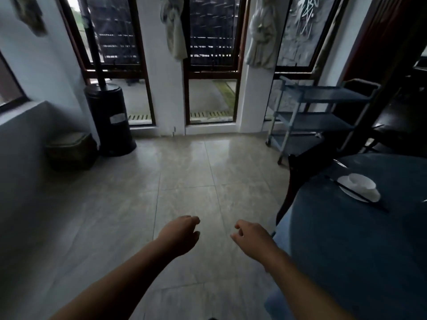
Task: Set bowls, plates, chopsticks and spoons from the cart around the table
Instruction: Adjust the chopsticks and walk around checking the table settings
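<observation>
Both hands are empty right now: left hand (179,234) and right hand (250,236) hang out over the floor (184,169), fingers loosely curled, nothing in either. Off to the right of the right fingers is the desk (346,239) with its blue cloth, and one place looks set already: a white plate (353,190) with a small white bowl (362,181) sitting on it, and dark chopsticks (355,192) lying across the plate's near edge. Can't make out a spoon there. The cart (318,116) is well ahead of the fingers and to the right, by the window, and its shelves look bare from here, though it's dim. My guess is the crockery is glazed ceramic, so stiff, slick and chippable; I'd take plates by the rim and bowls with a cupped hand. Chopsticks are light, pinch them mid-length as a pair. No readable labels or writing anywhere.
</observation>
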`<control>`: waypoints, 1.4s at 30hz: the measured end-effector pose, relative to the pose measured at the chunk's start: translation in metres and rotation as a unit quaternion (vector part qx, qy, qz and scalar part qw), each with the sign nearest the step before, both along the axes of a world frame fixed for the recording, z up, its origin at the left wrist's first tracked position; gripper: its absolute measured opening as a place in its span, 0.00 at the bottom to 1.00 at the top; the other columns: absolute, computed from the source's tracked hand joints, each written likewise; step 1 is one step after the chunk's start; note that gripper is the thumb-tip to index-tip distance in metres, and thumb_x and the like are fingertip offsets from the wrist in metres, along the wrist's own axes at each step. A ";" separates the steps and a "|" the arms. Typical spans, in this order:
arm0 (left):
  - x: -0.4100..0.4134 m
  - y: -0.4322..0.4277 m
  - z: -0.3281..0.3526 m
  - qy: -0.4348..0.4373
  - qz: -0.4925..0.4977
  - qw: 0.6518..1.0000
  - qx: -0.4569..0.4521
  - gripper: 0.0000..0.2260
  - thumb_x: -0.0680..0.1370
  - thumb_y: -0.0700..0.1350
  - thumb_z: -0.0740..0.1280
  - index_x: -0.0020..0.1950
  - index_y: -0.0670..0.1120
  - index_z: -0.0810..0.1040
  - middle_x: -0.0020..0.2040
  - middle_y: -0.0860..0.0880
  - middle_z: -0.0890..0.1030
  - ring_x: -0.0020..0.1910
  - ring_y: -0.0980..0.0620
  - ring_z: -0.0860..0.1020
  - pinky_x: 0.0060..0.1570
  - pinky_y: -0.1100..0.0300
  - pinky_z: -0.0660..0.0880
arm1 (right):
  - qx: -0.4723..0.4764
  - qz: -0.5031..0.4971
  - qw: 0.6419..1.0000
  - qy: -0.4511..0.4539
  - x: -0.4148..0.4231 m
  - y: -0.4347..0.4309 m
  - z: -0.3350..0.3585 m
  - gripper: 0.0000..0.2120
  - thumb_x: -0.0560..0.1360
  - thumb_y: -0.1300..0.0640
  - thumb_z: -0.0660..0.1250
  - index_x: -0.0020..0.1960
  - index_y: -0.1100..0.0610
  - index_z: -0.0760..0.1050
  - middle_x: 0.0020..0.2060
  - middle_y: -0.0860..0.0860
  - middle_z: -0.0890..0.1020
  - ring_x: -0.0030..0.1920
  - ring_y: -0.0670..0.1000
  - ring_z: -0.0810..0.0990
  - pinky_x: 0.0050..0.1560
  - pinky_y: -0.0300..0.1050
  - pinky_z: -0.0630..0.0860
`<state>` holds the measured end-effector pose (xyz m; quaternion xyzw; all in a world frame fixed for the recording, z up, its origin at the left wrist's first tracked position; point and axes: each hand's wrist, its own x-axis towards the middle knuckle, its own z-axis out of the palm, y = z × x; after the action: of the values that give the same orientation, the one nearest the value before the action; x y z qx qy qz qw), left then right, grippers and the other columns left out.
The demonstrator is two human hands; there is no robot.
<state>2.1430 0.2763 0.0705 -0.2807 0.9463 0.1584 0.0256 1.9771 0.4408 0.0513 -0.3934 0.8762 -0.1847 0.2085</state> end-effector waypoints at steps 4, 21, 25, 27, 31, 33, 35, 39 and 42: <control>-0.098 -0.064 0.003 -0.002 -0.020 1.000 0.010 0.18 0.80 0.50 0.63 0.69 0.48 0.73 0.61 0.47 0.80 0.61 0.47 0.78 0.59 0.53 0.76 | 0.009 -0.037 0.999 -0.028 -0.087 -0.061 0.001 0.21 0.76 0.45 0.62 0.66 0.53 0.74 0.55 0.53 0.82 0.49 0.52 0.79 0.42 0.41 0.70; -0.583 -0.269 0.008 -0.012 -0.281 0.960 -0.004 0.19 0.79 0.51 0.62 0.69 0.48 0.73 0.62 0.46 0.80 0.62 0.44 0.78 0.59 0.52 0.77 | -0.017 -0.266 0.964 0.015 -0.485 -0.217 0.012 0.23 0.75 0.43 0.64 0.65 0.52 0.76 0.56 0.52 0.83 0.56 0.53 0.81 0.53 0.43 0.76; -0.716 -0.269 0.010 -0.033 -0.389 0.921 0.004 0.19 0.80 0.50 0.62 0.70 0.47 0.72 0.63 0.44 0.80 0.62 0.44 0.78 0.58 0.54 0.76 | -0.029 -0.386 0.922 -0.010 -0.560 -0.207 0.011 0.19 0.74 0.46 0.63 0.63 0.52 0.77 0.51 0.49 0.83 0.50 0.49 0.81 0.50 0.43 0.78; -0.774 -0.253 0.017 -0.039 -0.447 0.894 0.005 0.19 0.80 0.50 0.62 0.70 0.46 0.72 0.63 0.44 0.79 0.61 0.44 0.78 0.58 0.55 0.75 | -0.048 -0.444 0.894 -0.023 -0.584 -0.191 0.015 0.15 0.74 0.49 0.63 0.59 0.51 0.77 0.44 0.45 0.81 0.44 0.47 0.79 0.42 0.41 0.77; -0.873 -0.193 0.028 -0.038 -0.543 0.839 0.005 0.19 0.80 0.50 0.62 0.71 0.47 0.71 0.64 0.45 0.78 0.61 0.44 0.78 0.60 0.52 0.76 | -0.074 -0.552 0.830 -0.034 -0.623 -0.145 0.026 0.09 0.76 0.52 0.68 0.54 0.55 0.76 0.43 0.53 0.84 0.40 0.49 0.80 0.41 0.46 0.79; -0.913 -0.155 0.029 -0.024 -0.591 0.806 -0.003 0.19 0.80 0.50 0.61 0.71 0.48 0.71 0.64 0.45 0.78 0.61 0.45 0.77 0.59 0.51 0.77 | -0.064 -0.592 0.803 -0.028 -0.638 -0.116 0.029 0.11 0.77 0.48 0.67 0.57 0.52 0.75 0.47 0.51 0.84 0.42 0.46 0.79 0.40 0.41 0.75; -0.948 -0.117 0.028 -0.012 -0.630 0.776 -0.012 0.17 0.80 0.49 0.61 0.68 0.49 0.74 0.62 0.46 0.79 0.59 0.45 0.79 0.55 0.52 0.78 | -0.057 -0.628 0.776 -0.010 -0.652 -0.084 0.023 0.16 0.77 0.46 0.66 0.61 0.51 0.75 0.52 0.49 0.83 0.51 0.50 0.81 0.51 0.45 0.77; -1.001 -0.046 0.021 -0.012 -0.683 0.731 -0.004 0.10 0.78 0.47 0.60 0.55 0.45 0.76 0.56 0.43 0.80 0.54 0.43 0.79 0.52 0.51 0.78 | -0.061 -0.693 0.718 0.001 -0.670 -0.036 0.007 0.18 0.76 0.45 0.67 0.62 0.52 0.76 0.54 0.49 0.84 0.57 0.53 0.81 0.58 0.50 0.77; -1.018 0.001 0.014 -0.023 -0.734 0.679 -0.009 0.12 0.80 0.49 0.60 0.59 0.44 0.75 0.61 0.43 0.78 0.60 0.42 0.77 0.58 0.49 0.75 | -0.063 -0.745 0.664 0.007 -0.663 -0.011 0.002 0.17 0.75 0.43 0.67 0.60 0.51 0.77 0.50 0.47 0.84 0.53 0.51 0.82 0.55 0.47 0.76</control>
<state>1.1255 0.2774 0.0845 0.4997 0.8495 0.0736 0.1527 1.3142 0.4295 0.0534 0.3767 0.8650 -0.3301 -0.0303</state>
